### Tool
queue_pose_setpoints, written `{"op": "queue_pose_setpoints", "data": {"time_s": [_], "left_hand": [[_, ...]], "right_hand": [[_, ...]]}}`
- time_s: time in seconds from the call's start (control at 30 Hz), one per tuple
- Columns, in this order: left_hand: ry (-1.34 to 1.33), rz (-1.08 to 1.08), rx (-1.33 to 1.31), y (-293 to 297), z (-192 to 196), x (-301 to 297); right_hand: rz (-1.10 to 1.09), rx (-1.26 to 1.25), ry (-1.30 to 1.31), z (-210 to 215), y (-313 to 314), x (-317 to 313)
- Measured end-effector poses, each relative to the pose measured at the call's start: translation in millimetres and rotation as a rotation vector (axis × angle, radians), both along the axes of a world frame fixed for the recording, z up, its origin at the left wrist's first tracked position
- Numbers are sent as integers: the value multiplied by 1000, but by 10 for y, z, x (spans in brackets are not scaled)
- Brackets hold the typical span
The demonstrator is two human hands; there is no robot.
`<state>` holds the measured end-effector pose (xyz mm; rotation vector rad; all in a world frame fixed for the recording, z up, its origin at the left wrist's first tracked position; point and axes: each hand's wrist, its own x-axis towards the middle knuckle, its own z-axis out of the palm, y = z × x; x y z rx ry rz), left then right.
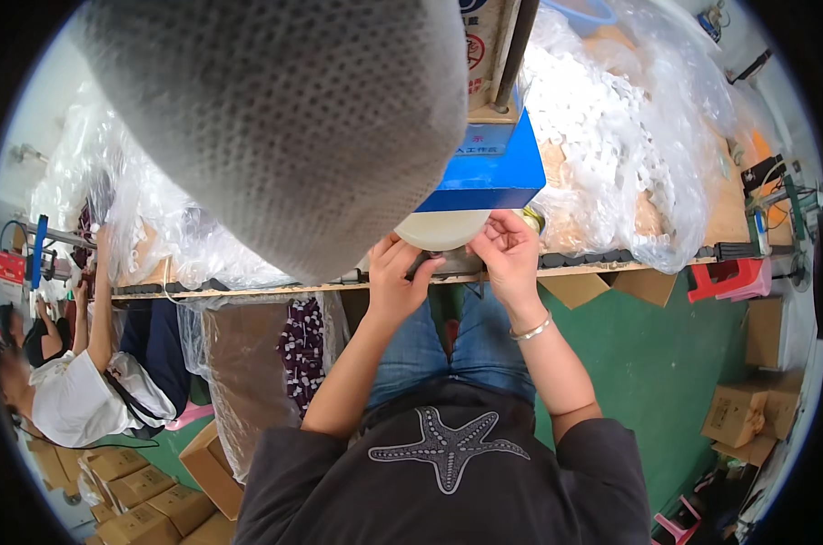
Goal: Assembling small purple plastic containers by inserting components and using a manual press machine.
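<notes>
A blue machine (493, 186) stands before me at the table edge, with a round pale disc (443, 227) jutting out beneath it. My left hand (401, 277) is at the disc's near left edge, thumb and fingers closed around a small dark piece (419, 263) whose kind I cannot make out. At the disc's right edge my right hand (507, 252) has its thumb and forefinger pinched together. Whatever lies between those fingertips is too small or hidden to tell. A bracelet circles my right wrist.
Grey knitted fabric (293, 118) blocks much of the upper left. Small white parts (602, 118) lie heaped on clear plastic at the right. Another person (84, 391) works at the far left. Cardboard boxes (743, 413) and a red stool (725, 279) stand right; more boxes (148, 504) lower left.
</notes>
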<state>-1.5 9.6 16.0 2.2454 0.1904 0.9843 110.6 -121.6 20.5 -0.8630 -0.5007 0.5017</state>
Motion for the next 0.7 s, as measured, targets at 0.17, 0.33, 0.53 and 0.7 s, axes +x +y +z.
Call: {"op": "queue_pose_setpoints", "data": {"time_s": [0.17,0.33,0.53,0.7], "left_hand": [[-13,-77,-52,74,-79,4],[21,-207,-123,160,57,23],[-12,-182,-91,163,30,43],[-12,-141,-81,138,-36,36]], "right_hand": [[17,16,-26,6,16,-21],[5,10,27,19,12,8],[16,-45,-67,130,112,-136],[-188,-428,-596,161,143,-135]]}}
